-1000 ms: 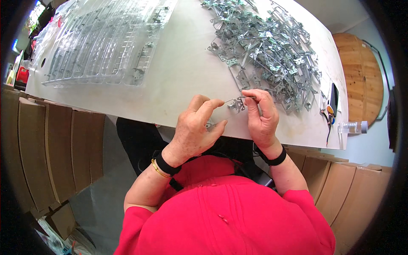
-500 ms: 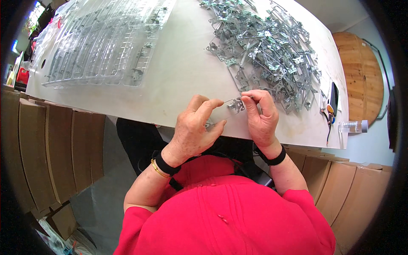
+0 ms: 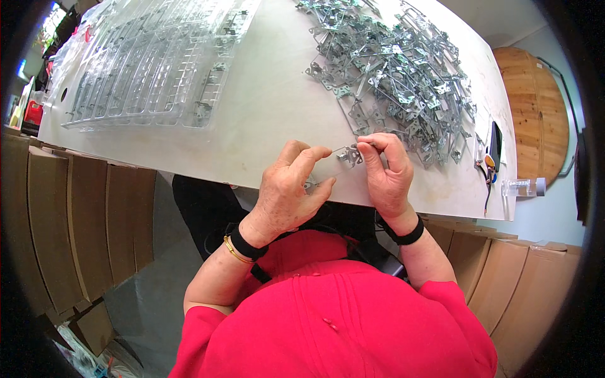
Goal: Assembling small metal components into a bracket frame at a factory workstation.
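Note:
Just above the table's near edge, a small silver metal hinge (image 3: pixel 348 155) with a thin arm is held between my two hands. My right hand (image 3: pixel 389 173) pinches its right end between thumb and forefinger. My left hand (image 3: pixel 287 186) is curled, its fingertips at the thin left end of the piece. Another bit of grey metal (image 3: pixel 309 184) shows between my left thumb and fingers, mostly hidden by them. Beyond my right hand lies a large tangled heap of similar metal hinges (image 3: pixel 403 75).
Clear plastic trays (image 3: pixel 151 75) with slots, some holding metal parts, lie on the white table (image 3: pixel 271 88) at the left. A clear bottle (image 3: pixel 524 187) and a dark phone-like object (image 3: pixel 495 145) lie at the right edge. Cardboard boxes (image 3: pixel 88 220) stand below at both sides.
The metal hinge has tilted very slightly between my fingers. Both hands stay in the same place.

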`<act>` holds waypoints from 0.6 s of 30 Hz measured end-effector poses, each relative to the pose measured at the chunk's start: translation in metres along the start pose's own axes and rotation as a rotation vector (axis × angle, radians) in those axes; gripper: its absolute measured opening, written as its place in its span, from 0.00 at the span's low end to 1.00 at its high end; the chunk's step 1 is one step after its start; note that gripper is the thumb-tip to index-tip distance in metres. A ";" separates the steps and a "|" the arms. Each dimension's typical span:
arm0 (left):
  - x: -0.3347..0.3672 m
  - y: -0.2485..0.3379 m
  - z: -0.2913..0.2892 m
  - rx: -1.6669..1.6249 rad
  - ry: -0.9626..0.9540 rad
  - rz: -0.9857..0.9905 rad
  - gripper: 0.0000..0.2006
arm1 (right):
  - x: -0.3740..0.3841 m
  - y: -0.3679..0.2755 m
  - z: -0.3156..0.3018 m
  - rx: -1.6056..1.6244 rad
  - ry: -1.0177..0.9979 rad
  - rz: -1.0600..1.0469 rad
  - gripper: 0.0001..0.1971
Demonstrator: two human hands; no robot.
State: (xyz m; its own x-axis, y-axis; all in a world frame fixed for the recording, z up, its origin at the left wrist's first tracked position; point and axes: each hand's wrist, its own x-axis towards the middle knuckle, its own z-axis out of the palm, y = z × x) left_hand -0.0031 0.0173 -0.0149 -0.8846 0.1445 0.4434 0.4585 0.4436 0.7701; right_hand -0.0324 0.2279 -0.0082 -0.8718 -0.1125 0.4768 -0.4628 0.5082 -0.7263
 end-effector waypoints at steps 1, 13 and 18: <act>0.000 0.000 0.000 0.002 0.000 0.001 0.24 | 0.002 0.000 0.000 0.000 0.000 0.000 0.08; 0.000 0.001 -0.002 -0.008 -0.029 -0.034 0.23 | 0.004 -0.001 0.002 -0.008 -0.007 -0.062 0.09; 0.000 0.002 -0.002 -0.014 -0.036 -0.045 0.23 | -0.001 0.002 0.001 0.049 -0.010 0.021 0.08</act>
State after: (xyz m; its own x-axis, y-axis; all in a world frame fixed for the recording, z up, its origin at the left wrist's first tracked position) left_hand -0.0022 0.0162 -0.0122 -0.9068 0.1564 0.3916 0.4190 0.4377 0.7955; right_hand -0.0328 0.2283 -0.0108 -0.8830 -0.1104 0.4562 -0.4510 0.4685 -0.7596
